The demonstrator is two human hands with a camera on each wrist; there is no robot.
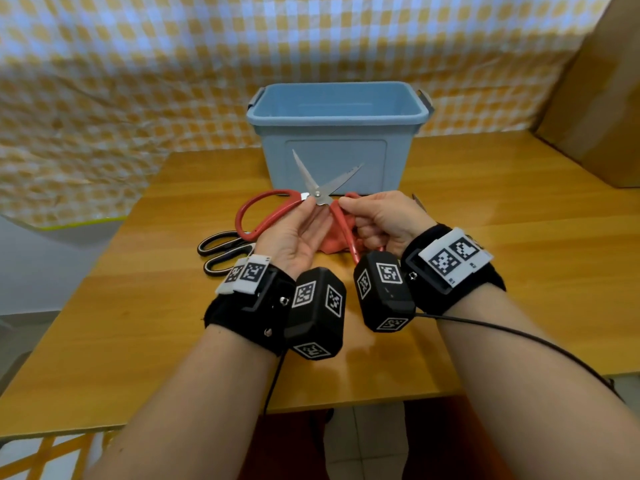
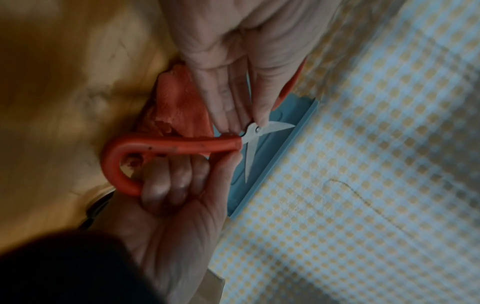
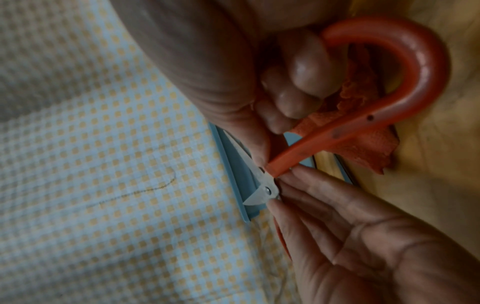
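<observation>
Red-handled scissors (image 1: 318,194) are held above the table with their blades spread, pointing at the blue bin (image 1: 336,120). My left hand (image 1: 313,206) is palm up and pinches them at the pivot between thumb and fingers (image 2: 231,98). My right hand (image 1: 351,211) is curled round the right handle, fingers (image 2: 171,181) through its loop (image 3: 415,61). A crumpled red cloth (image 1: 334,243) sits just under both hands; whether a hand holds it is hidden.
Black-handled scissors (image 1: 221,249) lie on the wooden table (image 1: 502,220) left of my hands. The open bin stands right behind the blades. A cardboard box (image 1: 595,116) is at the far right. A chequered sheet (image 1: 138,81) hangs behind. A cable (image 1: 519,336) trails off my right wrist.
</observation>
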